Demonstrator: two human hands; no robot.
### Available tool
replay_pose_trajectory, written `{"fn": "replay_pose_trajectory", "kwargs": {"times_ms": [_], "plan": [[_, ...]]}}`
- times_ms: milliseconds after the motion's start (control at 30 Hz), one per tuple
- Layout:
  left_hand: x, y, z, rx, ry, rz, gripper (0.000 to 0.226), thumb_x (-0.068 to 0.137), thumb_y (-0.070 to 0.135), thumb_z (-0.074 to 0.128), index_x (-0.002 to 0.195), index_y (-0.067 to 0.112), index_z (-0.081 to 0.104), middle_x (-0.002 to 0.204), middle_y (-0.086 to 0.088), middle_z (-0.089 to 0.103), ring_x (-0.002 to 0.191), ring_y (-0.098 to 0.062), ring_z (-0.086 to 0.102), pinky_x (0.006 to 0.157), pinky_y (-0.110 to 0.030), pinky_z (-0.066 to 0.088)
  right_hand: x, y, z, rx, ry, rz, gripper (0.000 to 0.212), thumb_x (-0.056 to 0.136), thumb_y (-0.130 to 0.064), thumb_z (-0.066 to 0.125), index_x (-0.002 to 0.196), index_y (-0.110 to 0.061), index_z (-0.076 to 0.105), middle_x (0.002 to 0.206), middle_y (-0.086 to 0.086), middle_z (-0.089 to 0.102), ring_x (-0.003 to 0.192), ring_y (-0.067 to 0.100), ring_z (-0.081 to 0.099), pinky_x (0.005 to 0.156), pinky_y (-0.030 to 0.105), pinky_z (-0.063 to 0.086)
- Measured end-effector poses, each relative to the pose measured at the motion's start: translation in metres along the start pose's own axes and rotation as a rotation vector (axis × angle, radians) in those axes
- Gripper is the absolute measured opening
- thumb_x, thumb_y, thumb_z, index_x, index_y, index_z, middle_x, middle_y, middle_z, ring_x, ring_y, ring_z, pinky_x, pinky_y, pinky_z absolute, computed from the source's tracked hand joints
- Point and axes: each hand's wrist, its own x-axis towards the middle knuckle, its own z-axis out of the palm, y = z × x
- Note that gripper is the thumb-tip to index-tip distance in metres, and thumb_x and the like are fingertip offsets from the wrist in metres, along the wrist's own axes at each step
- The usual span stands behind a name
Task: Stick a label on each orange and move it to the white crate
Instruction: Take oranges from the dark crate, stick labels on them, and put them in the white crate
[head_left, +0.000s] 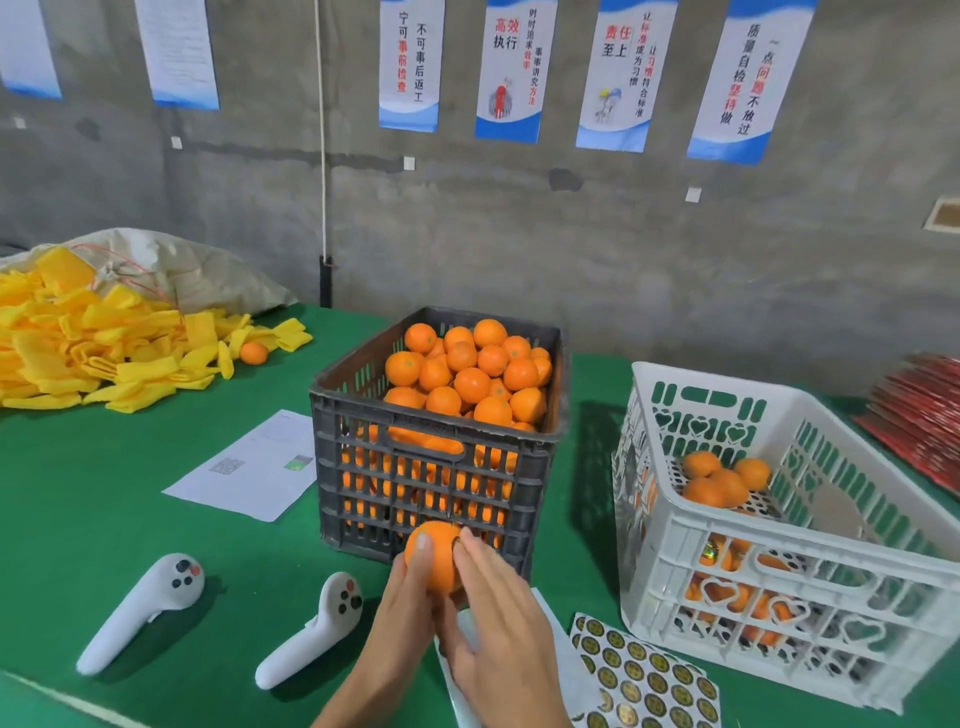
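My left hand (402, 605) grips an orange (435, 556) in front of the dark crate (431, 467), which is heaped with oranges (467, 374). My right hand (498, 618) lies over the orange's right side with straight fingers, and a small round label (457, 545) shows at its fingertips. A label sheet (644, 675) with several gold and black stickers lies under my right wrist. The white crate (779, 561) stands to the right with several oranges (722, 478) inside.
Two white controllers (140, 610) (311, 631) lie on the green table at the near left. A printed paper (249, 467) sits left of the dark crate. Yellow foam sleeves (93, 338) and one loose orange (253, 353) are at the far left. Red packets (924, 415) lie far right.
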Motion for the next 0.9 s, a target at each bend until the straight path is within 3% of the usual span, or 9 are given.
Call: {"fn": "replay_pose_trajectory", "kwargs": {"times_ms": [100,200,300,400,467,567,667,800,900], "plan": [[0.004,0.030,0.034,0.076,-0.038,0.051,0.095,0.072,0.090,0.060,0.144,0.029,0.056,0.138,-0.003,0.067,0.122,-0.024,0.068,0.107,-0.048,0.052,0.022,0.000,-0.028,-0.070,0.102,0.000,0.058,0.098,-0.040,0.061,0.146,-0.008,0.054,0.156,0.002,0.048,0.141,0.016,0.049,0.111,0.027,0.044],[0.011,0.056,0.074,0.110,-0.064,0.073,0.096,0.061,0.092,0.067,0.136,0.033,0.062,0.128,-0.001,0.072,0.117,-0.021,0.071,0.106,-0.048,0.054,0.046,0.011,-0.068,-0.105,0.180,0.043,0.056,0.099,-0.041,0.061,0.146,-0.012,0.052,0.153,0.002,0.051,0.131,0.016,0.058,0.101,0.024,0.051],[0.014,0.080,0.116,0.171,-0.207,0.071,0.066,0.083,0.080,0.061,0.131,0.035,0.059,0.117,-0.003,0.076,0.106,-0.021,0.075,0.095,-0.044,0.061,0.057,0.036,-0.106,-0.160,0.224,0.121,0.065,0.093,-0.040,0.068,0.149,-0.018,0.046,0.153,0.000,0.051,0.124,0.013,0.061,0.093,0.025,0.051],[0.019,0.091,0.152,0.295,-0.226,0.149,0.044,0.101,0.060,0.047,0.125,0.023,0.056,0.100,-0.006,0.079,0.092,-0.024,0.078,0.085,-0.042,0.064,0.060,0.075,-0.135,-0.218,0.259,0.245,0.072,0.088,-0.029,0.077,0.152,-0.016,0.046,0.155,0.001,0.049,0.130,0.019,0.059,0.097,0.034,0.054],[0.020,0.094,0.166,0.336,-0.232,0.188,0.033,0.105,0.049,0.049,0.121,0.021,0.055,0.096,-0.003,0.079,0.087,-0.023,0.078,0.080,-0.037,0.063,0.057,0.102,-0.153,-0.246,0.267,0.319,0.072,0.091,-0.024,0.075,0.155,-0.020,0.042,0.159,-0.003,0.042,0.134,0.021,0.055,0.097,0.038,0.055],[0.024,0.096,0.167,0.353,-0.229,0.244,0.024,0.104,0.038,0.058,0.114,0.015,0.060,0.094,-0.004,0.079,0.084,-0.025,0.077,0.076,-0.034,0.061,0.047,0.138,-0.168,-0.225,0.248,0.390,0.071,0.097,-0.018,0.068,0.158,-0.033,0.035,0.166,-0.018,0.024,0.146,0.015,0.040,0.110,0.041,0.047],[0.033,0.104,0.157,0.388,-0.176,0.348,0.021,0.103,0.033,0.061,0.107,0.013,0.066,0.093,-0.004,0.078,0.082,-0.025,0.076,0.076,-0.037,0.062,0.045,0.156,-0.169,-0.219,0.271,0.406,0.076,0.092,0.002,0.069,0.155,-0.031,0.041,0.164,-0.024,0.023,0.151,0.008,0.028,0.122,0.046,0.033],[0.054,0.123,0.126,0.374,-0.073,0.475,0.017,0.104,0.026,0.062,0.102,0.011,0.070,0.094,-0.007,0.077,0.091,-0.022,0.075,0.079,-0.031,0.062,0.073,0.142,-0.148,-0.111,0.264,0.305,0.054,0.097,-0.001,0.063,0.147,-0.020,0.054,0.156,-0.011,0.043,0.144,0.011,0.041,0.119,0.041,0.037],[0.077,0.137,0.092,0.539,0.043,0.571,0.012,0.102,0.032,0.065,0.100,0.022,0.071,0.101,0.005,0.076,0.099,-0.009,0.071,0.088,-0.027,0.055,0.100,0.117,-0.121,-0.026,0.177,0.235,0.049,0.099,-0.012,0.064,0.146,-0.023,0.056,0.152,-0.013,0.048,0.140,0.005,0.045,0.118,0.030,0.035]]}}
